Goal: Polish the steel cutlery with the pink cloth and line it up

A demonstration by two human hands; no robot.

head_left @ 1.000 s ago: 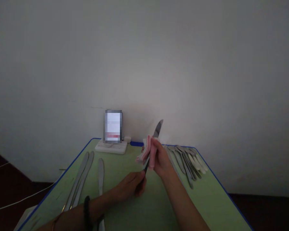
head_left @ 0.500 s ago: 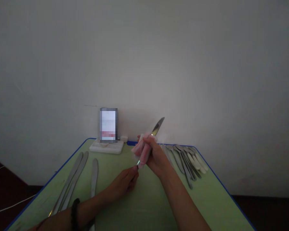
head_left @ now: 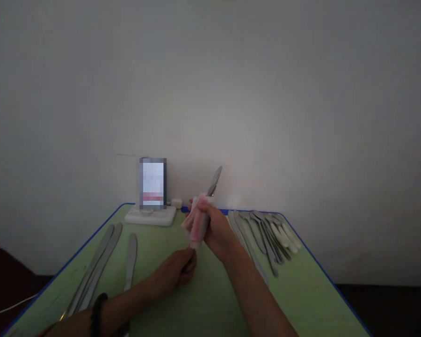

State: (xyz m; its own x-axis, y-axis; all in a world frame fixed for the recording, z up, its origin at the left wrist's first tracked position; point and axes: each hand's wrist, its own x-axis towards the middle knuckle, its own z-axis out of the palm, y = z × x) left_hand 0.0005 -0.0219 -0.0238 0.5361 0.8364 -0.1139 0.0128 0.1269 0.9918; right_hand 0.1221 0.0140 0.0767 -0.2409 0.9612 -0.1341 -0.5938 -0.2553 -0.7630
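A metal table knife (head_left: 215, 179) is held up above the green table (head_left: 199, 299), its blade pointing up and away to the right. My left hand (head_left: 177, 269) is closed on the lower end of its handle. Wrapped around the middle of the knife is a pink and white cloth (head_left: 198, 220), which my right hand (head_left: 217, 229) grips with the thumb on top. The cloth hides the knife's middle part.
Several knives lie at the left, among them one knife (head_left: 131, 257) set apart. Several spoons and other cutlery (head_left: 266, 234) lie at the right. A phone (head_left: 153, 183) stands on a white base (head_left: 150, 215) at the back, close to the wall (head_left: 210, 93).
The cloth has slid down along the knife toward the handle end, covering metal that showed near my left hand. The knife has turned slightly. The whole view has shifted a little.
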